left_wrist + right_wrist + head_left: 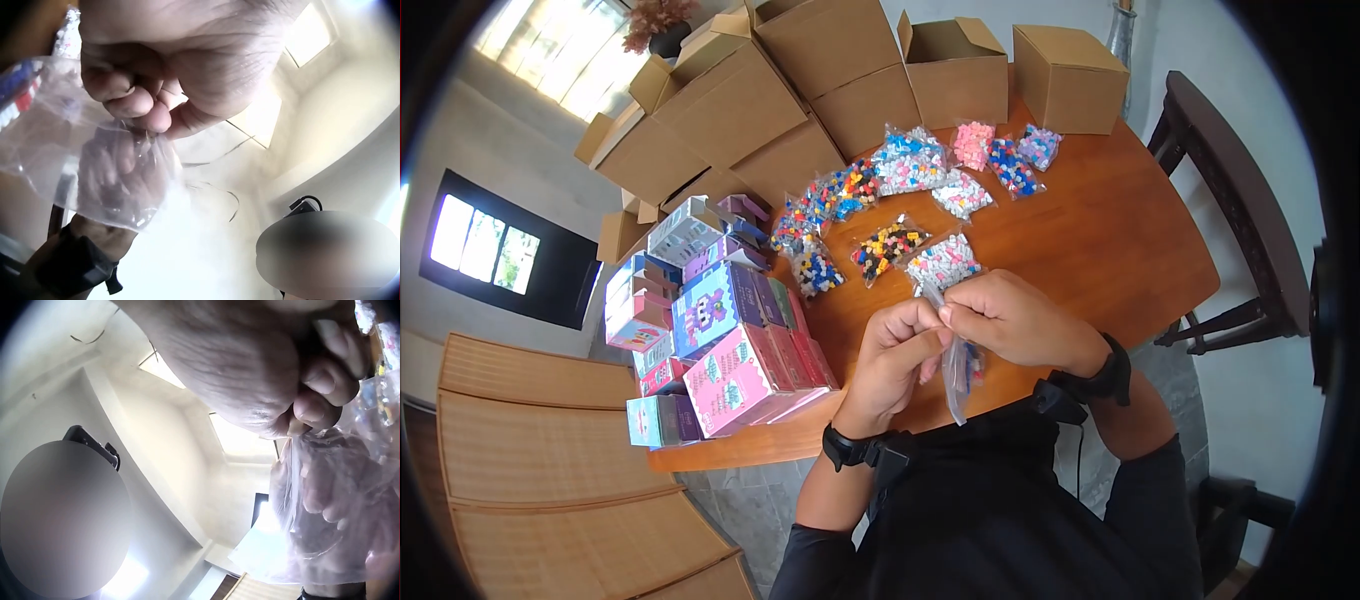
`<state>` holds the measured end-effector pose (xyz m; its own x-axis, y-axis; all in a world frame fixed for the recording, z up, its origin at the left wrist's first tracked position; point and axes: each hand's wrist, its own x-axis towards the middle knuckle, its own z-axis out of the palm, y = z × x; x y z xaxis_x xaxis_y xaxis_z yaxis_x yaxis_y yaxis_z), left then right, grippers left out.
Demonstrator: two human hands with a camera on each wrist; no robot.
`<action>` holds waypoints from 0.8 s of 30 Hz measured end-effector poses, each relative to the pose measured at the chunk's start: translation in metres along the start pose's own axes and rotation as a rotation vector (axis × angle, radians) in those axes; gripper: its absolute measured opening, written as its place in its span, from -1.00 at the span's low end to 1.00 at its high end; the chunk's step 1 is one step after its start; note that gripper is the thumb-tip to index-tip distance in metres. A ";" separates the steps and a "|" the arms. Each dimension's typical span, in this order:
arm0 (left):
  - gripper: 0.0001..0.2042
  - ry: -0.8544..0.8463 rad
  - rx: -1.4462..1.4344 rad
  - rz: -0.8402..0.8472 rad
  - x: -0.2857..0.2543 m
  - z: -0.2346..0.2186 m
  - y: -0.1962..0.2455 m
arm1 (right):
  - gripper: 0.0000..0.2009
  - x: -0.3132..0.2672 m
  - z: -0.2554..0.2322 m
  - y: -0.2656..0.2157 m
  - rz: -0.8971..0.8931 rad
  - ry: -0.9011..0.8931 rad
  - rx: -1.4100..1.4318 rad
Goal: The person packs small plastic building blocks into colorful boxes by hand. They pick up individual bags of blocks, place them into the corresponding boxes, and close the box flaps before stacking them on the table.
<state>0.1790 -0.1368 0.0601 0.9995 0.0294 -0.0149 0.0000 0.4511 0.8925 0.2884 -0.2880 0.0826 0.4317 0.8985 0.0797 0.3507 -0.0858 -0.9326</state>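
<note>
A clear plastic bag [956, 385] hangs between the two hands near the table's front edge, with small red and blue pieces partly showing at it. The left hand [897, 358] pinches the bag's upper edge with curled fingers; in the left wrist view this hand [181, 62] grips the clear film [119, 175]. The right hand [1012, 318] pinches the same edge beside it, and in the right wrist view its curled fingers [319, 400] hold the crumpled plastic [331, 531]. Just beyond the hands lies a bag of white and pink pieces [943, 262].
Several bags of coloured pieces [910, 160] lie in an arc across the wooden table [1100, 230]. Open cardboard boxes [850, 110] line the back. Printed boxes [730, 380] are stacked at the left. A dark chair [1240, 200] stands at the right.
</note>
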 end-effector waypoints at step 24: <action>-0.87 0.193 -0.470 0.102 -0.007 -0.027 -0.016 | -0.68 0.012 0.040 0.017 0.078 0.053 0.698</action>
<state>0.1707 -0.1200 0.0335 0.9694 0.2378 -0.0607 -0.1560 0.7883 0.5952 0.2667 -0.2613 0.0533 0.4799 0.8773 0.0040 -0.2904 0.1632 -0.9429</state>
